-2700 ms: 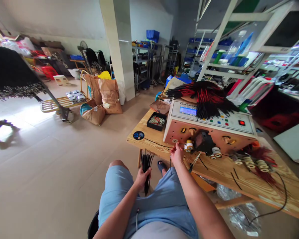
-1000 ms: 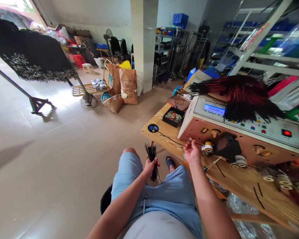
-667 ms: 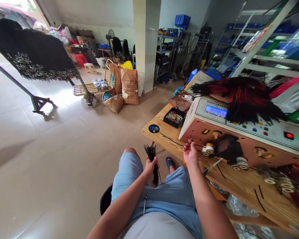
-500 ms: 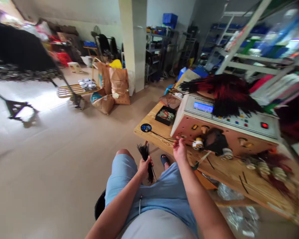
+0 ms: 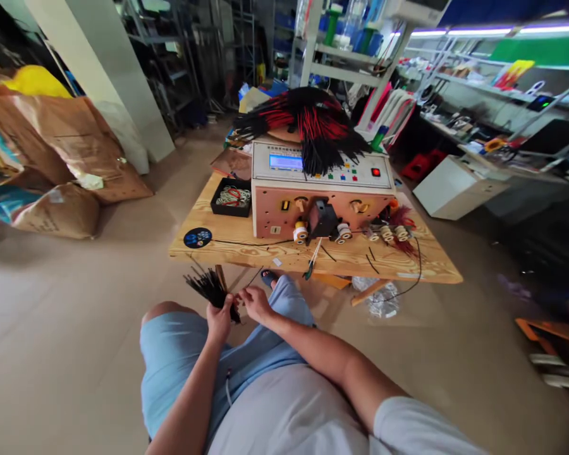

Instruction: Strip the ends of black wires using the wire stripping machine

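My left hand point(image 5: 219, 318) is closed around a bundle of cut black wires point(image 5: 208, 285), whose ends fan out to the upper left above my lap. Beside it, my right hand point(image 5: 256, 303) has its fingers pinched at the bundle's edge, and a thin black wire point(image 5: 254, 277) sticks up from them. Beyond my hands stands a wire-cutting machine point(image 5: 277, 215) with a lit display, rollers and a black block on its front. One black wire point(image 5: 246, 242) lies along the table from the machine toward a round dark blue disc point(image 5: 198, 237).
The wooden table point(image 5: 237, 256) bears a black box point(image 5: 231, 197) of light wire pieces and several short black offcuts. Black and red wires point(image 5: 313, 123) are heaped on the machine. Paper sacks point(image 5: 78, 142) and a pillar point(image 5: 104, 76) stand left; a workbench point(image 5: 474, 151) is right.
My right hand has come away from the machine's front and down to the bundle in my left hand. The view has swung right, bringing the whole machine and the workbench into sight.
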Motion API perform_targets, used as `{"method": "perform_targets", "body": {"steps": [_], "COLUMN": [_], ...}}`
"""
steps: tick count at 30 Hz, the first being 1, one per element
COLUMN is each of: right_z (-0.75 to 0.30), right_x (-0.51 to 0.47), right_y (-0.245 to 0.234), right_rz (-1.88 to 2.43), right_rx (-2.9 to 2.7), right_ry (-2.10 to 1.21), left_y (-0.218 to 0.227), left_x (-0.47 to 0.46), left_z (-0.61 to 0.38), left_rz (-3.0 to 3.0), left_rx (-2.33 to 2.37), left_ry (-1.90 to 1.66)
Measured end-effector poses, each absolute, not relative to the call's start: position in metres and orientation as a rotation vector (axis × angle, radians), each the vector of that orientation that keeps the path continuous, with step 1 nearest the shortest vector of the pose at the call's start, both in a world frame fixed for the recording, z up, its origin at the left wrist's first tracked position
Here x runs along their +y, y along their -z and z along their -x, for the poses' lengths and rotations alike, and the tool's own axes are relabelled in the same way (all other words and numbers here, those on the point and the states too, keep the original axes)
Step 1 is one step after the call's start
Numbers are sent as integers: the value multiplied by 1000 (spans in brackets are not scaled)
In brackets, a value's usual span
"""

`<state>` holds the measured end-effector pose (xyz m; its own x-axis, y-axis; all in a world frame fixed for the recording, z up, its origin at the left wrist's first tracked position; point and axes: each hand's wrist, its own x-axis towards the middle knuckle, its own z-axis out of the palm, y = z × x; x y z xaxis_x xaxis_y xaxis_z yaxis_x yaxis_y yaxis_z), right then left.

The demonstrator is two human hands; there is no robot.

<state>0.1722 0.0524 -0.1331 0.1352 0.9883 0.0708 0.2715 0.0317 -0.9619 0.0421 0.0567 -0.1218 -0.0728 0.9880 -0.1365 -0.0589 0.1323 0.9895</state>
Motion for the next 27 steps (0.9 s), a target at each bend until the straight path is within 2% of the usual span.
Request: {"method": "perform_targets", "body": {"steps": [7, 13, 16, 19, 24, 27], "right_z": [-178, -183, -188, -205, -299, -386], "right_x": [20, 21, 18, 14, 38, 79], "right_y": [154, 145, 126, 76, -64, -125], "right_rz": [1583, 1562, 1576, 1541, 1385, 1477], "right_rx": [-1479, -1651, -1776, -1878, -1634, -1370], "right_ry": [-819, -989, -1023, -807, -17, 416], "left_y": [126, 128, 126, 128, 136, 141], "left_x": [52, 51, 49, 50, 55, 59], "left_z": [-55, -56, -55, -52, -47, -48], "left_rz": [-1148, -995, -960, -911, -803, -756], "left_rx": [1197, 1123, 1108, 1124, 1102, 1061], "left_ry": [-1026, -987, -979, -987, -1041, -1075]}}
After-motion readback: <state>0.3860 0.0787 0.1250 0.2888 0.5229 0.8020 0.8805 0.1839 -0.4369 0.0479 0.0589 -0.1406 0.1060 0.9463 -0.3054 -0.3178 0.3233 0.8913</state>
